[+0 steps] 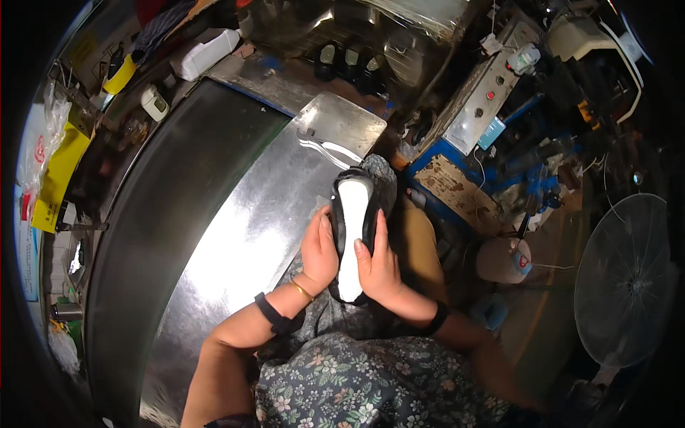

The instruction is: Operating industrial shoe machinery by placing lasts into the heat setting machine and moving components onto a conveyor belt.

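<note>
The left hand (320, 250) and right hand (381, 272) are grasping a black shoe (338, 222) above the lap (325, 317), a white sole-shaped piece (351, 246) already lying along it, though whether its edges are sitting flush is unclear.

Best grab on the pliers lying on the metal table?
Probably across both handles of the pliers, from above on the near side. The head points to the far left and the handles slant back toward the person. The black-and-white shoe looks close to the handle ends, so I'd grip a little short of them.
</note>
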Motion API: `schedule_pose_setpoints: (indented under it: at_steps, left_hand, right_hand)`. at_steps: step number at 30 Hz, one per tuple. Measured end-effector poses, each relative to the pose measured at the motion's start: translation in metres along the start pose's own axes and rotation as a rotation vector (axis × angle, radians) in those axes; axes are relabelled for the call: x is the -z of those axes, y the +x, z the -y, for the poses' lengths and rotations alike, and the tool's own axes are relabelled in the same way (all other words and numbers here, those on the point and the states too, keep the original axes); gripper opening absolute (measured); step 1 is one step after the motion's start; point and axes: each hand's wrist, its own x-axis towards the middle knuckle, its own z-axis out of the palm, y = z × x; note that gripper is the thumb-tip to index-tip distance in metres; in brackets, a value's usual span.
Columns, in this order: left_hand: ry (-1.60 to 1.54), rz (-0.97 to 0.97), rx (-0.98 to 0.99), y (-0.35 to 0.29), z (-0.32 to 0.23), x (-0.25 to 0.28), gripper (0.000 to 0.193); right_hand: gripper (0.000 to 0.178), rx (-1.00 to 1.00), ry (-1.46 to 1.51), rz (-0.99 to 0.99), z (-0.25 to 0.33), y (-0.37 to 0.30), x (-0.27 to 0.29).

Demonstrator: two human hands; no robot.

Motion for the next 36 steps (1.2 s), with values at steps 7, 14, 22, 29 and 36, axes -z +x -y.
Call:
schedule_pose_setpoints:
  at_steps: [7, 14, 22, 29, 36]
  left_hand:
    - [-0.681, 0.191, 0.387, 0.06, -0.007, -0.013, 0.043]
    - [-0.346, 0.562, 0.182, 0.073, -0.015, -0.029, 0.029]
    - [-0.607, 0.683, 0.325, 0.074, -0.012, -0.025, 0.038]
    - [-0.4, 0.716, 0.125, 0.078, -0.014, -0.03, 0.038]
    - [-0.349, 0.815, 0.15, 0.081, -0.016, -0.023, 0.056]
  right_hand:
    - [0.069, -0.012, 0.139, 0.056, -0.003, -0.019, 0.012]
    - [0.053, -0.422, 0.902, 0.055, -0.024, 0.062, 0.038]
    - [0.026, -0.109, 0.533, 0.244, -0.023, 0.089, 0.044]
    - [0.032, -0.444, 1.244, 0.488, -0.03, 0.095, 0.071]
    - [0.039, -0.187, 0.576, 0.131, -0.027, 0.065, 0.05]
